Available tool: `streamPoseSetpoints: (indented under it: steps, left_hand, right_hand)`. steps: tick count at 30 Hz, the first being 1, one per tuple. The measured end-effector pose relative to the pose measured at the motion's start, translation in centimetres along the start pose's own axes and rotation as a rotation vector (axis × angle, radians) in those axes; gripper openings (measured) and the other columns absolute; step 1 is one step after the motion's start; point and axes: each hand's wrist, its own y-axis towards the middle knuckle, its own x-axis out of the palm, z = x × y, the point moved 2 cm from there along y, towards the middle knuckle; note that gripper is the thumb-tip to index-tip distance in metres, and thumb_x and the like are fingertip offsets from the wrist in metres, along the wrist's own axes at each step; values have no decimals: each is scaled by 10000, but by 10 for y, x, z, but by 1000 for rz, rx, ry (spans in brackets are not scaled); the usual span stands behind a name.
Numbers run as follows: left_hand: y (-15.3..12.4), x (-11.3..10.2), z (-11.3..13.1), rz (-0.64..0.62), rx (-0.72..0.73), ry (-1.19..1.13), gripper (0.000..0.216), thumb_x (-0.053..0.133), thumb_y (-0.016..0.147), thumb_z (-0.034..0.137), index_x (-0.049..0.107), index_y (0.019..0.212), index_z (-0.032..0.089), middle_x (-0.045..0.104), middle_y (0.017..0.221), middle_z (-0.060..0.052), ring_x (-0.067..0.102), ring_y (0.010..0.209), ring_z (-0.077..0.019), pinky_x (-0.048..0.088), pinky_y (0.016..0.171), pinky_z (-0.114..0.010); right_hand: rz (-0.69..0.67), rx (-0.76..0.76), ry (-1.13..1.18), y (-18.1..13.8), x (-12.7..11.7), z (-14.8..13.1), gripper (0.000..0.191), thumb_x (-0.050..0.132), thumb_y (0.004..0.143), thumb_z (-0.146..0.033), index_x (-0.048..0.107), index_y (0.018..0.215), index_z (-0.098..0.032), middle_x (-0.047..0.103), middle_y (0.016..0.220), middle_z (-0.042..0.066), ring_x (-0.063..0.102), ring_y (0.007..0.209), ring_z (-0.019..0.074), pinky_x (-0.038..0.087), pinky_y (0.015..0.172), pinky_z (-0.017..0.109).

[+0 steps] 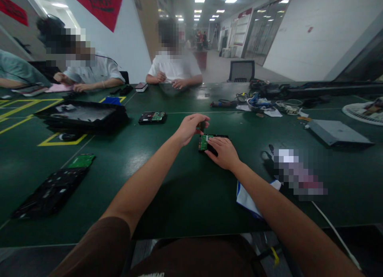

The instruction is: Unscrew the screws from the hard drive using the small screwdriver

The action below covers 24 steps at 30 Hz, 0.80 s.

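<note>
A hard drive (203,143) with a green circuit board facing up lies on the dark green tabletop in front of me. My right hand (223,151) covers much of its right part, thumb at the near side and fingers across the top, holding it against the table. Just above the drive's far left edge, my left hand (193,128) pinches a short dark object (202,126) upright between its fingers. It looks like a small tool handle; its lower tip cannot be made out. Part of the drive is hidden beneath my right hand.
Another hard drive (152,117) lies farther back, near a black tray (80,115). Black parts with a green board (82,161) are at left. A cloth (248,199), a grey metal box (338,132) and tangled cables (259,101) are at right. Two people sit across the table.
</note>
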Motion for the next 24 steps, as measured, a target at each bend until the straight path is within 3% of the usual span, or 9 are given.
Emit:
streamPoseSetpoints:
  steps: [4, 7, 11, 16, 21, 24]
  left_hand:
    - [2, 0, -1, 48, -25, -65, 230, 661, 844, 380, 696, 915, 163, 719, 904, -85, 675, 836, -187, 533, 594, -261]
    - [3, -1, 2, 125, 40, 63, 195, 665, 828, 360, 711, 843, 171, 703, 900, -67, 650, 843, -171, 534, 622, -247]
    - [-3, 4, 11, 75, 76, 204, 219, 654, 837, 377, 750, 850, 180, 704, 937, -62, 634, 865, -166, 517, 603, -218]
    - [-6, 8, 11, 20, -12, 47, 240, 649, 850, 380, 702, 944, 166, 723, 926, -86, 671, 864, -186, 528, 576, -235]
    - [0, -1, 6, 171, 11, -8, 186, 655, 825, 342, 686, 832, 159, 678, 892, -72, 640, 823, -167, 573, 653, -272]
    - [0, -1, 7, 163, 22, 67, 190, 658, 823, 338, 711, 821, 156, 655, 891, -69, 617, 824, -163, 560, 633, -253]
  right_hand:
    - [-7, -4, 2, 0, 0, 1, 480, 556, 1029, -501, 661, 1401, -218, 659, 1445, 115, 560, 1368, 331, 381, 1167, 554]
    - [-15, 4, -6, 0, 1, 1, 493, 553, 1028, -515, 662, 1398, -209, 657, 1447, 120, 553, 1375, 334, 374, 1172, 557]
    - [-9, 4, -10, 0, 1, 1, 499, 543, 1033, -521, 662, 1391, -196, 651, 1454, 125, 550, 1377, 332, 369, 1177, 550]
    - [5, -6, -10, -1, 0, 0, 495, 534, 1039, -518, 658, 1390, -192, 650, 1455, 126, 554, 1372, 327, 369, 1182, 545]
    - [-15, 4, -1, 0, -1, 0, 493, 544, 1031, -521, 655, 1407, -222, 655, 1450, 114, 546, 1384, 334, 375, 1173, 566]
    - [-23, 12, -2, 0, 0, 1, 498, 533, 1034, -529, 652, 1412, -227, 657, 1448, 108, 547, 1381, 336, 374, 1172, 576]
